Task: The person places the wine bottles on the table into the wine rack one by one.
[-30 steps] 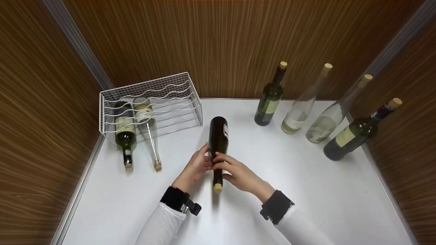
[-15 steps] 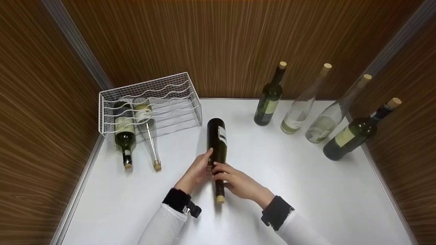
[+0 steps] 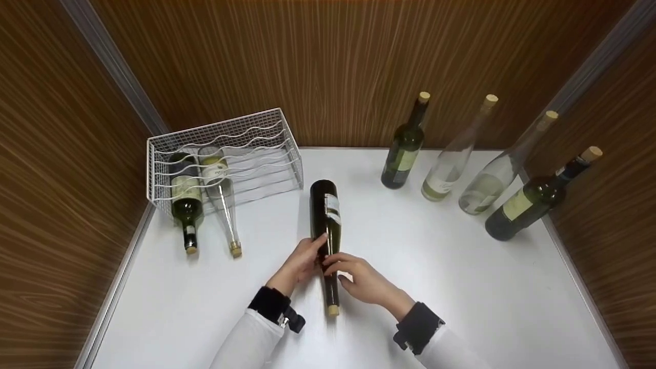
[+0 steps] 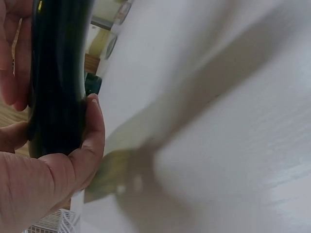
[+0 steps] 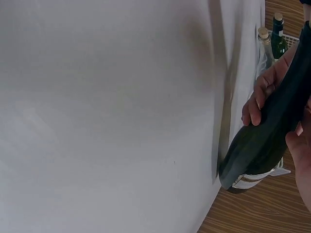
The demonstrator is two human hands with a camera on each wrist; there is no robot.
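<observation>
A dark green wine bottle (image 3: pixel 319 210) lies tilted at the middle of the table, its base toward the back wall and its corked neck toward me. My left hand (image 3: pixel 301 260) grips it from the left at the shoulder, thumb on top; in the left wrist view its fingers (image 4: pixel 93 138) wrap the glass. From the right, my right hand (image 3: pixel 366 280) curls its fingers over the neck, with the thumb slightly off the glass. The bottle's white label (image 3: pixel 332 209) faces up and right. Its base end also shows in the right wrist view.
At the back left stands a white wire rack (image 3: pixel 256 179) holding a green bottle (image 3: pixel 187 205) and a clear bottle (image 3: pixel 223 200) on their sides. Upright on the right are a corked green bottle (image 3: pixel 403 154), two clear bottles (image 3: pixel 446 169) and another green bottle (image 3: pixel 533 202). Wood-grain walls enclose the table.
The bottle has come toward me and turned on its axis, bringing more of the label into view. Both hands have moved slightly nearer with it, and the left thumb now lies over the top.
</observation>
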